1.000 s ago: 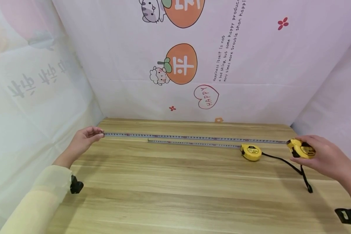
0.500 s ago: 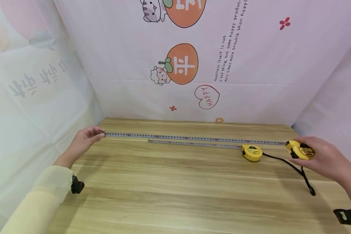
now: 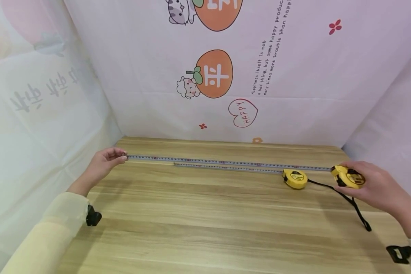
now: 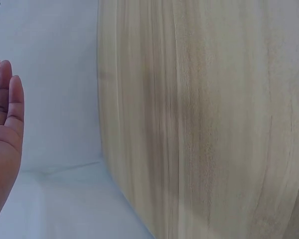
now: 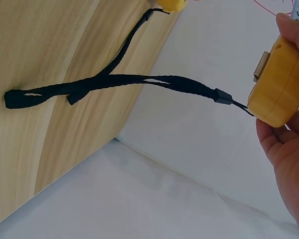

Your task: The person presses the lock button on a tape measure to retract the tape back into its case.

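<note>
My right hand [image 3: 376, 184] grips a yellow tape measure [image 3: 347, 177] at the right, raised over the table. Its blade [image 3: 222, 162] stretches left across the back of the table. At the far end, my left hand [image 3: 104, 165] pinches the blade's tip between thumb and fingers. A second yellow tape measure [image 3: 294, 179] lies on the table, with a shorter length of its blade [image 3: 226, 168] pulled out leftward, just in front of the first blade. In the right wrist view a black wrist strap [image 5: 179, 83] hangs from the held tape measure [image 5: 281, 82].
The wood-grain table [image 3: 205, 220] ends at a white printed cloth [image 3: 150, 95] along the back, with more cloth at both sides. The lying tape measure's black strap [image 5: 124, 45] trails to the right. Black wrist mounts [image 3: 93, 215] show below both hands.
Both hands have drawn a little closer together, the left moving right and the right moving left, so the stretched blade is slightly shorter. The lying tape measure has stayed put.
</note>
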{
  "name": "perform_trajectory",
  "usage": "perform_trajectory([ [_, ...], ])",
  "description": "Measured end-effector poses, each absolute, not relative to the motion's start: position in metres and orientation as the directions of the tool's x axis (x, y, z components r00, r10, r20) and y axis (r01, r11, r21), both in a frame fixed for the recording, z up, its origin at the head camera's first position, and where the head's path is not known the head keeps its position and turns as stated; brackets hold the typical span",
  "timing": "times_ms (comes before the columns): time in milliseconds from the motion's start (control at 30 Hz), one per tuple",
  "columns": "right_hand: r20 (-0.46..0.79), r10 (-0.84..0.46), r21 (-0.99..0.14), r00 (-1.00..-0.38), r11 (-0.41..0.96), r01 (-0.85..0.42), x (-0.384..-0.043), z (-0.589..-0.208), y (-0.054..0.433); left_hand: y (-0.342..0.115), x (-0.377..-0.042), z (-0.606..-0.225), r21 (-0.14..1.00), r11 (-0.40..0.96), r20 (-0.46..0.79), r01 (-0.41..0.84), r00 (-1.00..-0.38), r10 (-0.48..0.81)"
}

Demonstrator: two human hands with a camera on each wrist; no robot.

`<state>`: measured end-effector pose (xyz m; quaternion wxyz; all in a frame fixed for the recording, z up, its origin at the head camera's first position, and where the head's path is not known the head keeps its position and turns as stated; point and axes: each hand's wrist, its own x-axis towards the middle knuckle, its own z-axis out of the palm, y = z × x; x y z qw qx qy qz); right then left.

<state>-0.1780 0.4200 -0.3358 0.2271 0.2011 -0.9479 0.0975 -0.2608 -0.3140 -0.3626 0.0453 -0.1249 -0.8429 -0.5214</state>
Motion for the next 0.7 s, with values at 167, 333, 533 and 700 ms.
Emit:
perform_trajectory([
  [167,0.482,-0.344,-0.093,-0.806,0.894,-0.438,-0.1784,-0.3358,0.4181,-0.3095,-0.2609,-0.3625,0.874,0.405,0.212,0.266,-0.962,0.174],
  [333,0.496,-0.352,-0.092,-0.794,0.888,-0.451,-0.1791,-0.3362,0.4155,-0.3082,-0.2620,-0.3640,0.875,0.404,0.212,0.268,-0.961,0.177],
  [533,0.504,-0.343,-0.115,-0.793,0.883,-0.455,-0.1793,-0.3345,0.4133,-0.3076,-0.2632,-0.3651,0.875,0.404,0.211,0.269,-0.960,0.182],
  [700,0.489,-0.301,-0.169,-0.819,0.888,-0.427,-0.1783,-0.3328,0.4119,-0.3066,-0.2642,-0.3652,0.879,0.399,0.205,0.263,-0.962,0.183],
])
